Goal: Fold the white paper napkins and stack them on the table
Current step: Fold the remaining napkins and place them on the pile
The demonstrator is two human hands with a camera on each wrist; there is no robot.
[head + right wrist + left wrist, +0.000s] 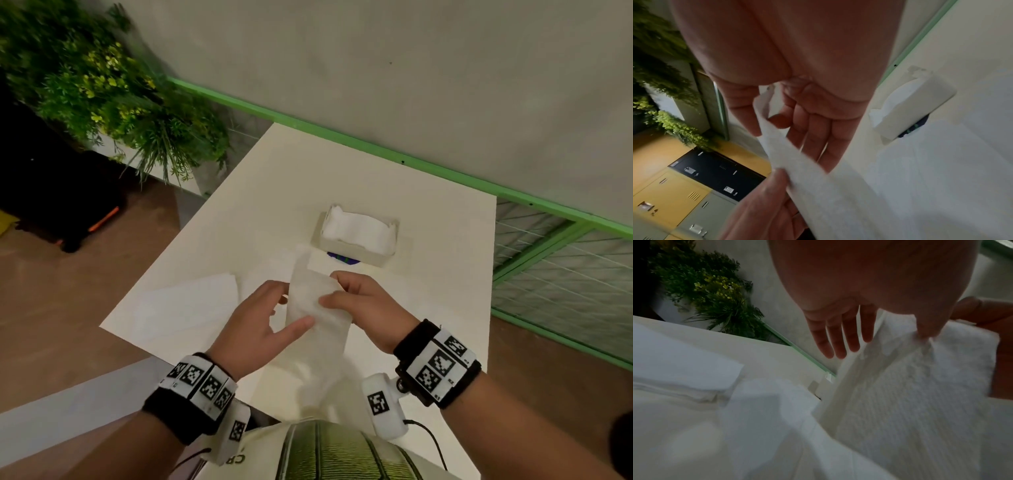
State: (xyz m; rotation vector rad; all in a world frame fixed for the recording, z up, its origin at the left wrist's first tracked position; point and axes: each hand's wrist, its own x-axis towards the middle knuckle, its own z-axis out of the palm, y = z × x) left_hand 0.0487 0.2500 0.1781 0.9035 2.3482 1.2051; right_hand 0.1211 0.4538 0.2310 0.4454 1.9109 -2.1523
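A white paper napkin [318,339] hangs as a long strip above the near part of the white table [274,192]. My left hand [294,311] pinches its left side, thumb on top and fingers behind. My right hand [337,289] grips its upper right edge between thumb and fingers. In the left wrist view the left hand [879,340] sets its thumb on the textured napkin [910,394]. In the right wrist view the napkin [828,194] runs between the thumb and fingers of the right hand [785,139]. Folded napkins [191,301] [678,369] lie flat at the table's left.
An open napkin box [356,250] [920,105] full of white napkins stands just beyond my hands, with a dark blue item [342,258] under its front. A green railing [376,147] borders the table's far side. A leafy planter [102,85] and a black case [51,192] stand to the left.
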